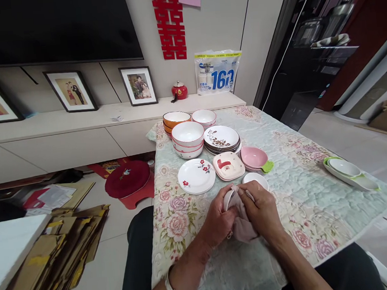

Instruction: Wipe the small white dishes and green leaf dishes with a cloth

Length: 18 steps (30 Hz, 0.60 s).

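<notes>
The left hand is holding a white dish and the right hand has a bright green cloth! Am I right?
Almost! The cloth isn't bright green: the head view shows that it is a dusty pink. The rest is right: the left hand is holding a white dish, and the right hand has the cloth.

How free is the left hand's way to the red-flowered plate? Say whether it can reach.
Probably yes: the red-flowered plate lies uncovered beyond the left hand, nothing standing between. That hand grips a white dish, so it may need freeing first.
</notes>
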{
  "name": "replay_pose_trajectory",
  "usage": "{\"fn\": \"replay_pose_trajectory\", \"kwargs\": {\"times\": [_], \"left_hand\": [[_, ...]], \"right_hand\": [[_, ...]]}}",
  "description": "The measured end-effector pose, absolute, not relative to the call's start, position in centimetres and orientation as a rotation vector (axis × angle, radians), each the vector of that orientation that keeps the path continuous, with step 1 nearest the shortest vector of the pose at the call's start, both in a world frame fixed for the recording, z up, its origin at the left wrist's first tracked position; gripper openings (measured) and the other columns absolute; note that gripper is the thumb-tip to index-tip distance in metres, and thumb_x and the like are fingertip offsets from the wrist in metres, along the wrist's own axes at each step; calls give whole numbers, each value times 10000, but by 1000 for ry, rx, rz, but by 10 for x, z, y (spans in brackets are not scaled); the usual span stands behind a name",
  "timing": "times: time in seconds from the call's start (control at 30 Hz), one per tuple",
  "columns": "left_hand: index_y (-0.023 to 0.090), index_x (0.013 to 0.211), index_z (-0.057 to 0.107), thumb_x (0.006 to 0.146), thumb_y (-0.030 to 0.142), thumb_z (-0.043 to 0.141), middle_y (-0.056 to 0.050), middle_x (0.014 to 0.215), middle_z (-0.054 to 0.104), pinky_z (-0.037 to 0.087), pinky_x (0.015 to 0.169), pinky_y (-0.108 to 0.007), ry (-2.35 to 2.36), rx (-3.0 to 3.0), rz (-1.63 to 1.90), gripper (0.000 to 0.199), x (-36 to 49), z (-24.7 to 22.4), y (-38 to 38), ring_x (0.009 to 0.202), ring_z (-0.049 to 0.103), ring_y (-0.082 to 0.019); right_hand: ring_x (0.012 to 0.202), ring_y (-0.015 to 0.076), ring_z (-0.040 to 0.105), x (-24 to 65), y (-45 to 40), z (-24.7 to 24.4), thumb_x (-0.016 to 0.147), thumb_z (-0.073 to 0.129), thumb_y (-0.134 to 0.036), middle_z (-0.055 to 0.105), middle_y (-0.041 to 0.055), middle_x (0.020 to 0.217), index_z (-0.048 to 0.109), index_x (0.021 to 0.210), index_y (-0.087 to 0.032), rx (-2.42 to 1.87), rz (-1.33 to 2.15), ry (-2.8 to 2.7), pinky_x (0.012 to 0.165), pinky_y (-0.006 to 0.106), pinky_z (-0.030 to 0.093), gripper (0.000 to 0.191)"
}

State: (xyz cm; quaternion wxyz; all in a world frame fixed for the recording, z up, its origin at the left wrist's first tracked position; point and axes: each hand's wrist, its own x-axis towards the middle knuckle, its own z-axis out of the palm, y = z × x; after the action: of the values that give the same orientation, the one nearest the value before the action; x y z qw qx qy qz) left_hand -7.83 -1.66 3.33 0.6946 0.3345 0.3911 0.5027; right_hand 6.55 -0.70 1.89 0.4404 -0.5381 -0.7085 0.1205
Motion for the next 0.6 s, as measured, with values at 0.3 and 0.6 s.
{"fn": "replay_pose_trajectory", "kwargs": {"times": [0.3, 0.6], "left_hand": [[171, 1057, 716, 677, 99, 640, -47, 917, 722, 458, 800, -301, 814, 1026, 1077, 394, -78, 27, -15, 864, 608, -218], [169, 989, 699, 554, 96, 661, 21, 700, 647, 389, 593, -236, 865, 746, 1077, 442, -80, 26, -14, 624, 510, -135]], "right_hand": [[833, 181, 602, 62, -23, 49, 982, 433, -184, 618, 60, 904, 665, 986, -219, -1193, 284, -1925, 711, 305, 481, 235], [700, 173, 575, 77, -24, 61, 968, 474, -250, 620, 12, 749, 627, 819, -213, -1273, 522, -1938, 665, 306, 442, 217]]}}
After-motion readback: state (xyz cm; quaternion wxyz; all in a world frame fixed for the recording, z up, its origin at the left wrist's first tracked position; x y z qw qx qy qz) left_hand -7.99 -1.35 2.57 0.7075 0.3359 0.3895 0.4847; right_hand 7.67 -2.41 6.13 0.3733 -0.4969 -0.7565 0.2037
